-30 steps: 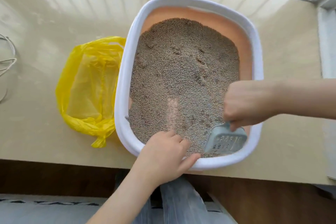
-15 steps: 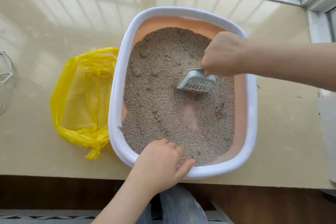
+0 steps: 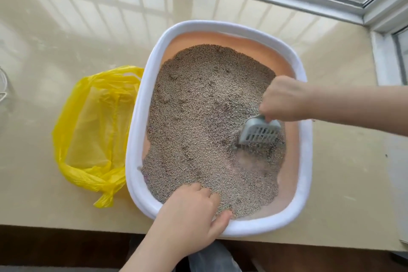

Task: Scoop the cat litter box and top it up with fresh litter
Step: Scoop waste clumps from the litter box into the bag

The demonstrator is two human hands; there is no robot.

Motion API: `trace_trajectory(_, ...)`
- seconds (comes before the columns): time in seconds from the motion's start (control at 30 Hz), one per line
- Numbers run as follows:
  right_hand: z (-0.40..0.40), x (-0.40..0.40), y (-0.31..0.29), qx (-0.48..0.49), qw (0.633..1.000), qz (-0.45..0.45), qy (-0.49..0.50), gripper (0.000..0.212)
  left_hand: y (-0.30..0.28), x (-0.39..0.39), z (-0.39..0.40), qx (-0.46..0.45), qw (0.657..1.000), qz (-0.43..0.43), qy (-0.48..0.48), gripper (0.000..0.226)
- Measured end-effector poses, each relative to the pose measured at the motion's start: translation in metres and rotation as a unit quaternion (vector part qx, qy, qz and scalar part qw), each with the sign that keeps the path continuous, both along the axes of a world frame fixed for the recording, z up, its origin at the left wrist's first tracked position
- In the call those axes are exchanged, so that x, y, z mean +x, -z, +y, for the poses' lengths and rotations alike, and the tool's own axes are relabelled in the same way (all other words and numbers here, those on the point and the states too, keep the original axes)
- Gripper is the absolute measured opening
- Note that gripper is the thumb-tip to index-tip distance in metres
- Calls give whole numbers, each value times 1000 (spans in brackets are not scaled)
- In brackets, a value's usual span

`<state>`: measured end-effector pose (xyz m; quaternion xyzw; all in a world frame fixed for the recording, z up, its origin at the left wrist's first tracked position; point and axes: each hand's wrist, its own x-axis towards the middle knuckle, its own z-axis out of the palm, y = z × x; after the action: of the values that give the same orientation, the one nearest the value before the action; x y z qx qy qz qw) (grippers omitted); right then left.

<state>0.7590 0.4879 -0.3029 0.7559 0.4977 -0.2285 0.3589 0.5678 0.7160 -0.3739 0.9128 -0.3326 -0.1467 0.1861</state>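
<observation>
The litter box (image 3: 141, 130) sits on the desk (image 3: 55, 51), steadied at its near rim by the left hand (image 3: 189, 212). A light, stiff slotted scoop (image 3: 259, 133) is gripped by the right hand (image 3: 284, 99), best held at the handle; the loose litter (image 3: 198, 117) probably shifts and spills easily.

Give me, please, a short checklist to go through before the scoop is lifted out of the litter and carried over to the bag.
1. Right hand grips the grey scoop by its handle: ok.
2. Scoop's front edge is dug into the litter: ok.
3. A clump sits in the scoop: cannot tell, its inside is hidden.
4. Left hand steadies the near rim of the litter box: ok.
5. Yellow bag lies beside the box's left side: ok.
6. Bag's mouth stands open for dumping: not ok, it lies crumpled and flat.
</observation>
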Motion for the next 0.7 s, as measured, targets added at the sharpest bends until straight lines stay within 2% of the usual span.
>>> trace_trajectory(0.1, 15, 26, -14, -35, 997, -61, -20, 25, 1, 0, 0, 6, 1000, 8, 8, 42)
trace_trajectory(0.23, 8, 32, -24, -29, 992, -125, 2, 19, 5, -1, 0, 2, 1000, 9, 14, 39)
trace_trajectory(0.33, 6, 34, -36, -8, 986, -167, 24, 24, 3, -1, 0, 6, 1000, 12, 10, 38)
trace_trajectory(0.53, 30, 45, -33, 80, 973, -196, 89, 39, 3, 0, 0, -3, 1000, 10, 16, 37)
trace_trajectory(0.7, 63, 37, -5, 112, 977, -146, 106, 45, 0, 2, 0, -14, 999, 52, 1, 36)
